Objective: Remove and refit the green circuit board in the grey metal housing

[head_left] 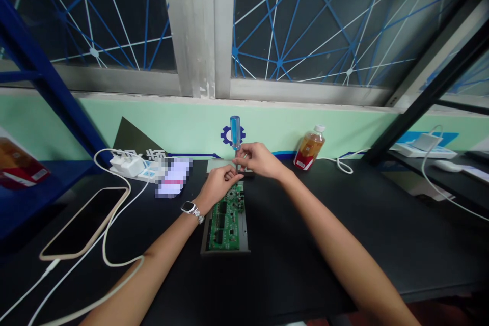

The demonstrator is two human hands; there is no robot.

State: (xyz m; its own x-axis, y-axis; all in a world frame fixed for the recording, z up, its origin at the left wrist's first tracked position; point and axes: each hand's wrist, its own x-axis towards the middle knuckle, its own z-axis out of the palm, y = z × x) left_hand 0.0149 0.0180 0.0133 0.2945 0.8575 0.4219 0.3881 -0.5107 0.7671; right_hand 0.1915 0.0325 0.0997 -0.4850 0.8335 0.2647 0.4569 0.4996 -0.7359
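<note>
A screwdriver [236, 132] with a clear blue handle stands upright, its tip down at the far end of a green circuit board [231, 232]. The fingers of my right hand [262, 159] are closed around its shaft, just below the handle. Lower down, my left hand [218, 186] pinches at the shaft's bottom end, thumb and forefinger together. These fingers hide the tip and whatever it touches. Under the board lies a grey metal tray [244, 234], and its far part is partly covered by my hands.
On the left of the black table [305, 265] lie a phone [86, 221] with white cables, a power strip [133, 165] and a blurred-out bright item [173, 177]. A drink bottle [310, 146] stands against the wall at the back right. Shelf frames flank both sides.
</note>
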